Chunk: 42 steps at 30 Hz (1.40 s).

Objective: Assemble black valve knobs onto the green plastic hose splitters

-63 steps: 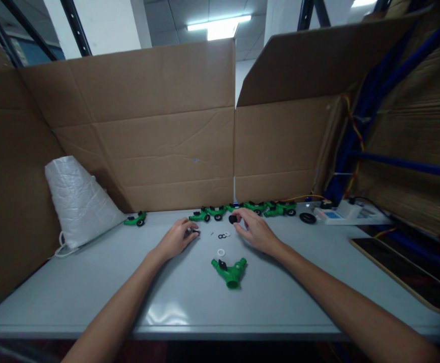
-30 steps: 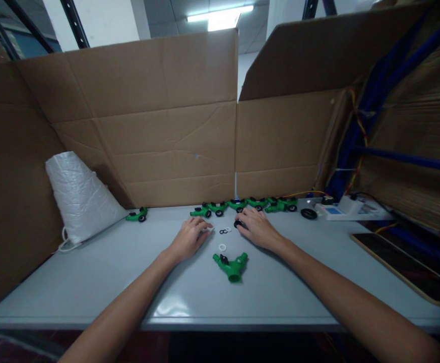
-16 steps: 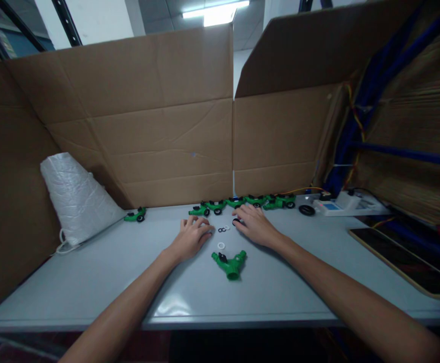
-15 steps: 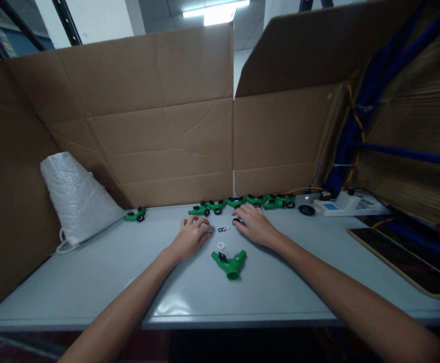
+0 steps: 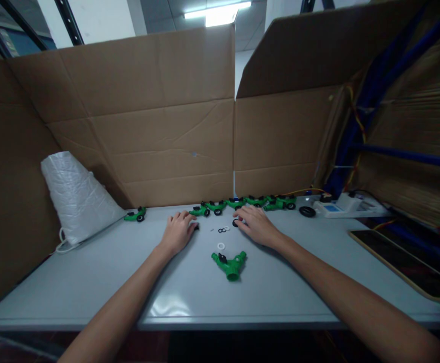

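Observation:
My left hand rests on the table left of the small parts. Its fingers are curled around a small black part, mostly hidden. My right hand has its thumb and fingertips at a black ring lying on the table. Between my hands are small black O-rings, a small white ring and a tiny grey piece. Closer to me are a larger white washer and a green Y-shaped hose connector with a black lever on its left branch.
Several green connectors line the back, one apart at left. A white wrapped bundle leans left. At right are a black coil, a power strip and a dark flat panel. Cardboard walls enclose the table.
My left hand has moved left, away from the small rings, with the black part at its fingertips. The tiny grey piece now shows. My right hand has barely moved.

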{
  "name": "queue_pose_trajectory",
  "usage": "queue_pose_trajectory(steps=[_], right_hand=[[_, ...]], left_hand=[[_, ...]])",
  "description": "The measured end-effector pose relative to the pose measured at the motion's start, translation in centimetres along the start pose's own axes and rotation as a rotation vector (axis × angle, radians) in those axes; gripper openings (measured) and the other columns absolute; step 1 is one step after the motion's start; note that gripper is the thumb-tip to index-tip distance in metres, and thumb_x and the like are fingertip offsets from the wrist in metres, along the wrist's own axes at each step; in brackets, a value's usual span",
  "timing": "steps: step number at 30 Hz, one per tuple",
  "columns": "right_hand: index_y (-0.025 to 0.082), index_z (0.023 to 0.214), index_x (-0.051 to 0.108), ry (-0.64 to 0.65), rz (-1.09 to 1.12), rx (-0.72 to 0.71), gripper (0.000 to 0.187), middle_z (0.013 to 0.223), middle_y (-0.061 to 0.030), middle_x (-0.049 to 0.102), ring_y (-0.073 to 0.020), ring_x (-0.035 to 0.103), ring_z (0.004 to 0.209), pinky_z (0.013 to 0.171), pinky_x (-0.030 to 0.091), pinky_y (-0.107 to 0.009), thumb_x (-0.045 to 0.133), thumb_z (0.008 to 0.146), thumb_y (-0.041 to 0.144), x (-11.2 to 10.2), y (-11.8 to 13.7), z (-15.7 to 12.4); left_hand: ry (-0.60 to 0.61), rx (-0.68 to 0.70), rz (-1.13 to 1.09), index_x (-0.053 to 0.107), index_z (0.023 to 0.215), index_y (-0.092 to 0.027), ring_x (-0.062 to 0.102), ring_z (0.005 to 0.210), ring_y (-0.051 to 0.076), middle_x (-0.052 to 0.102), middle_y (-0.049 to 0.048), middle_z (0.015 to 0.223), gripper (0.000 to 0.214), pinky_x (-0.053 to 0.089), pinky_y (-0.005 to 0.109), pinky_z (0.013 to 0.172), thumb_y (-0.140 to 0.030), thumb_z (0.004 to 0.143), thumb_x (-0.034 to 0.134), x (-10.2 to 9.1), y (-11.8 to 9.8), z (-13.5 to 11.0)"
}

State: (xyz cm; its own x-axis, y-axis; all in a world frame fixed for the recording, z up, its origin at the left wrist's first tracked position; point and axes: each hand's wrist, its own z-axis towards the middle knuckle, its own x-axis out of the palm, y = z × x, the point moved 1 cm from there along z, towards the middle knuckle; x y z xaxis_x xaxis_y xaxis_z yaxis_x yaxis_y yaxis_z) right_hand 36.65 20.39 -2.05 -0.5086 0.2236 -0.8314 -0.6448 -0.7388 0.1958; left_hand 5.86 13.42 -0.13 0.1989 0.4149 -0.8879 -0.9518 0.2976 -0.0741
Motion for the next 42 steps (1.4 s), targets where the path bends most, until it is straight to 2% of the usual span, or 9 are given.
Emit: queue_pose_trajectory(steps=[6,11,15,20,23,28,31,36,42], right_hand=[[0.023,0.102,0.065,0.068,0.266,-0.159,0.019,0.099,-0.0063,0.070,-0.0236,0.062,0.093,0.088,0.043,-0.037,0.049,0.109,0.030,-1.9,3.3,-0.4],[0.025,0.111,0.065,0.257,0.377,-0.282,0.021,0.090,-0.0024,0.068,-0.0216,0.060,0.081,0.078,0.042,-0.033,0.065,0.101,0.043,-3.0,8.1,-1.6],[0.024,0.101,0.067,0.322,0.442,-0.356,0.012,0.086,-0.0018,0.068,-0.0191,0.059,0.077,0.073,0.041,-0.031,0.056,0.103,0.029,-2.5,9.3,-2.1],[0.024,0.098,0.064,0.183,0.602,-0.161,0.014,0.077,0.0018,0.062,-0.0163,0.055,0.067,0.066,0.040,-0.029,0.056,0.105,0.034,-2.3,8.6,-1.7],[0.024,0.102,0.062,0.002,0.723,-0.007,0.018,0.078,0.0014,0.062,-0.0170,0.056,0.069,0.065,0.042,-0.029,0.057,0.106,0.041,-2.6,8.2,-1.3],[0.024,0.107,0.061,-0.181,0.828,0.121,0.026,0.085,-0.0004,0.064,-0.0193,0.061,0.076,0.070,0.049,-0.032,0.064,0.102,0.050,-2.2,7.7,-0.7],[0.024,0.110,0.061,-0.163,0.848,0.129,0.027,0.087,-0.0006,0.066,-0.0197,0.063,0.078,0.072,0.051,-0.032,0.065,0.102,0.050,-1.6,7.7,-0.7],[0.024,0.113,0.061,-0.113,0.828,0.090,0.024,0.092,-0.0025,0.070,-0.0209,0.066,0.082,0.077,0.052,-0.035,0.065,0.103,0.045,-1.1,7.9,-1.0],[0.024,0.128,0.061,-0.132,0.677,-0.062,0.025,0.103,-0.0060,0.070,-0.0227,0.067,0.091,0.082,0.054,-0.038,0.063,0.106,0.037,-1.6,7.7,-1.0]], left_hand=[[-0.070,-0.020,-0.060,0.066,0.097,-0.022,0.063,0.097,0.028,0.068,0.0095,0.103,0.030,0.045,0.040,0.085,-0.038,0.111,0.046,-1.1,-0.5,-0.1],[-0.084,-0.058,-0.191,0.062,0.088,-0.022,0.061,0.084,0.025,0.066,0.0070,0.092,0.029,0.043,0.037,0.079,-0.038,0.109,0.048,-1.1,-0.5,-0.2],[-0.099,-0.090,-0.236,0.061,0.089,-0.022,0.060,0.082,0.024,0.067,0.0058,0.090,0.029,0.044,0.035,0.077,-0.039,0.109,0.048,-1.0,-0.2,-0.3],[-0.090,-0.129,-0.446,0.065,0.094,-0.021,0.060,0.078,0.021,0.067,0.0035,0.085,0.040,0.046,0.032,0.075,-0.050,0.110,0.045,-1.4,-1.6,-0.3],[0.026,-0.071,-0.770,0.071,0.103,-0.019,0.064,0.089,0.022,0.071,0.0059,0.094,0.046,0.050,0.031,0.082,-0.057,0.108,0.046,-1.4,-3.4,-0.3],[0.203,0.004,-1.021,0.075,0.108,-0.017,0.063,0.084,0.020,0.071,0.0070,0.095,0.052,0.048,0.029,0.075,-0.067,0.097,0.063,-1.0,-5.5,-0.5],[0.214,-0.037,-1.102,0.075,0.108,-0.017,0.061,0.079,0.018,0.070,0.0062,0.094,0.051,0.046,0.027,0.071,-0.065,0.093,0.071,-1.0,-5.8,-0.6],[0.184,-0.067,-1.195,0.072,0.104,-0.015,0.062,0.087,0.019,0.069,0.0070,0.098,0.047,0.049,0.028,0.079,-0.060,0.093,0.075,-1.3,-6.0,-0.4],[0.160,-0.130,-1.367,0.065,0.113,-0.016,0.061,0.088,0.016,0.065,0.0040,0.099,0.048,0.046,0.025,0.075,-0.058,0.092,0.078,-1.3,-6.3,-0.4]])
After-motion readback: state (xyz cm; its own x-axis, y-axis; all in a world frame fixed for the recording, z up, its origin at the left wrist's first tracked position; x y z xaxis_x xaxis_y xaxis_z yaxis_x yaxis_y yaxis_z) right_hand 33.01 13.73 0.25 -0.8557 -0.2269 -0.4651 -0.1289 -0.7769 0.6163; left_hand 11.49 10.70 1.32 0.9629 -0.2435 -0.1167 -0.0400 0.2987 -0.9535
